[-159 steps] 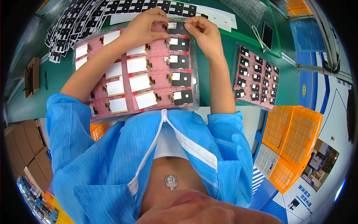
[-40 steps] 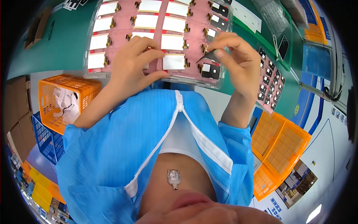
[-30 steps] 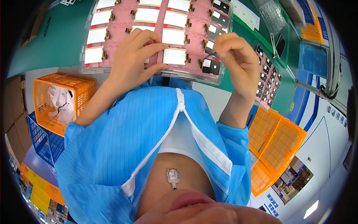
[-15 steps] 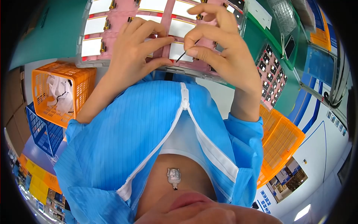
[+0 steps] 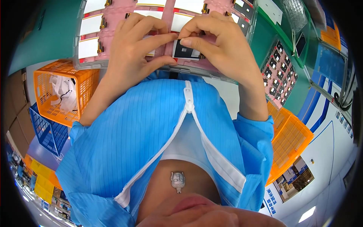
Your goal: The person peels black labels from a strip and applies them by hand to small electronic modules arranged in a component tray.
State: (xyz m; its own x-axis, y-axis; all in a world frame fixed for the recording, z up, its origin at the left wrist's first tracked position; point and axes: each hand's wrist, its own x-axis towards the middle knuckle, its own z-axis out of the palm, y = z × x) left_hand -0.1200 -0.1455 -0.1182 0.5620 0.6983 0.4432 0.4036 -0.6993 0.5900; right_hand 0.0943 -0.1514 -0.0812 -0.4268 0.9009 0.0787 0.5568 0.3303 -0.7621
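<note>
A clear-edged tray (image 5: 85,63) with a pink insert (image 5: 117,22) lies before me, holding rows of white rectangular panels (image 5: 89,47) with small gold-and-black connector ends. My right hand (image 5: 223,47) pinches the upper left edge of a thin black sheet (image 5: 183,52) with a small pale square in it. The sheet lies over a white panel in the tray's near row. My left hand (image 5: 134,47) rests over the tray left of that sheet, thumb and index finger apart, their tips near its left edge. Its palm and fingers cover part of the neighbouring panels.
At the right, a pink tray of small black pieces (image 5: 279,73) sits on the green tabletop (image 5: 45,41). Beyond it lies a dark phone-like device (image 5: 301,44). Orange baskets (image 5: 81,94) flank me, the left one holding white scraps; a blue basket (image 5: 47,128) stands below it.
My right hand has come down and turned the black sheet from edge-on to flat over the white panel. My left hand stays nearly where it was.
</note>
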